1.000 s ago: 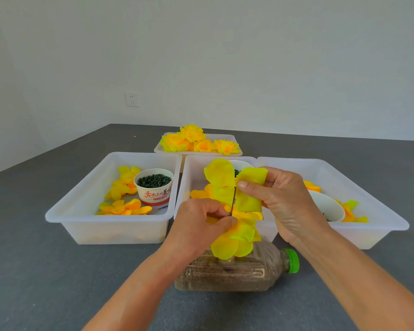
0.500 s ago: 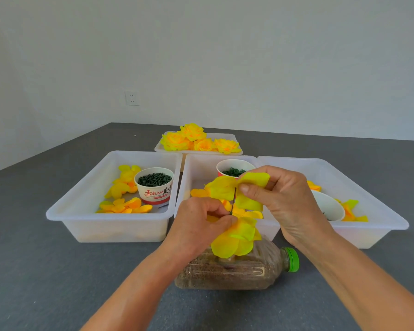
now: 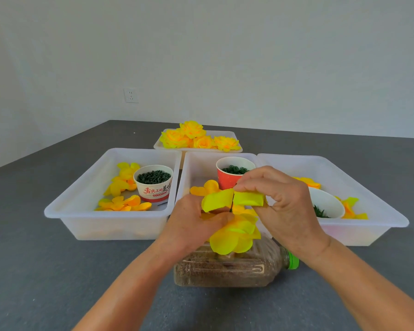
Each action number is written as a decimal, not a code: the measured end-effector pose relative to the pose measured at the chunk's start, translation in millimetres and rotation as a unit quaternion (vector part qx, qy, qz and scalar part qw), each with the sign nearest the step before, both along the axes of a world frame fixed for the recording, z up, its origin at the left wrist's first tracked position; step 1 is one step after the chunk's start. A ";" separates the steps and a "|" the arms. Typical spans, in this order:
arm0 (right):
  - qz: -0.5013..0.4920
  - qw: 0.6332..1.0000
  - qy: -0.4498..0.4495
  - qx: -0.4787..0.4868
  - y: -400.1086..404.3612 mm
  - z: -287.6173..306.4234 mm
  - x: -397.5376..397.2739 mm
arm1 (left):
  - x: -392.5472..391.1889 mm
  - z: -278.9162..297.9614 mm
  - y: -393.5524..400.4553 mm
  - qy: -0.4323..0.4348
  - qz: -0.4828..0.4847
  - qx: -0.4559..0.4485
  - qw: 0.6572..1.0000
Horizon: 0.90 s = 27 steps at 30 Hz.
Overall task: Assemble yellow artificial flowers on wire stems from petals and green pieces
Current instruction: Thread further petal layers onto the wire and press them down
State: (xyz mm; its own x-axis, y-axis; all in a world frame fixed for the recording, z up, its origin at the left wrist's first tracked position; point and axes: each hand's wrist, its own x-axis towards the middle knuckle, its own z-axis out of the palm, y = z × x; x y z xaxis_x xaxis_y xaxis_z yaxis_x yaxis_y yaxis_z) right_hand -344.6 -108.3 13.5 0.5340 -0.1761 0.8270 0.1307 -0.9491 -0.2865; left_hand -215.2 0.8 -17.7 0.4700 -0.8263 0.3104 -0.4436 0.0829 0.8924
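Head view, reading left to right across a grey counter (image 3: 46,271). Leftmost, a white plastic bin (image 3: 81,197) holds loose yellow-orange petals (image 3: 123,203) along its left and front, and a white printed paper bowl (image 3: 153,183) filled with dark green pieces. Behind and between the bins, a shallow white tray (image 3: 234,134) carries finished yellow flowers (image 3: 191,137) in a heap.

Middle bin (image 3: 189,168): a red paper cup (image 3: 227,177) with dark green rings inside stands at its back, an orange-yellow petal (image 3: 204,187) just beside it to the left.

In front of the middle bin, the left hand (image 3: 196,223) has its fingers curled, pinching the thin dark wire stem (image 3: 231,203) just below a folded yellow petal piece (image 3: 216,199). Under that grip a cluster of yellow petals (image 3: 234,235) already on the stem hangs down over a clear plastic bottle (image 3: 225,268) lying on its side on the counter, filled with brownish grain, its green cap (image 3: 293,260) pointing right.

The right hand (image 3: 282,201) pinches the right half of the petal piece between thumb and fingertips, right at the stem; the petal spreads to both sides of the wire, roughly level. Both hands meet there, nearly touching.

Right bin (image 3: 380,211): a white bowl (image 3: 328,204) with some dark green pieces at its bottom, partly hidden by the right hand, and more yellow-orange petals (image 3: 351,207) scattered behind and to the right of it.

On the far wall, left of centre, a white wall socket (image 3: 131,95).
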 end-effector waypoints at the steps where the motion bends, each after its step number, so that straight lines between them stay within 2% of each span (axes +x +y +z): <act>1: -0.006 1.000 0.001 -0.008 -1.0 -0.7 -0.1 | 0.4 0.2 1.4 0.008 -0.013 -0.005 1.000; 10: -0.025 0.998 0.012 -0.050 -4.7 -9.0 -0.5 | 8.1 2.5 11.7 0.128 -0.070 -0.039 0.989; 14: -0.003 0.999 0.001 -0.040 -7.0 -12.8 -0.9 | 14.5 5.5 15.6 0.171 -0.053 -0.051 0.983; 20: 0.021 1.000 0.007 0.002 -10.4 -18.0 -1.1 | 14.9 8.7 20.7 0.156 -0.042 -0.052 0.986; 27: 0.065 0.992 0.007 0.111 -5.8 -14.7 -1.5 | 9.4 18.7 21.3 0.161 -0.006 -0.038 0.986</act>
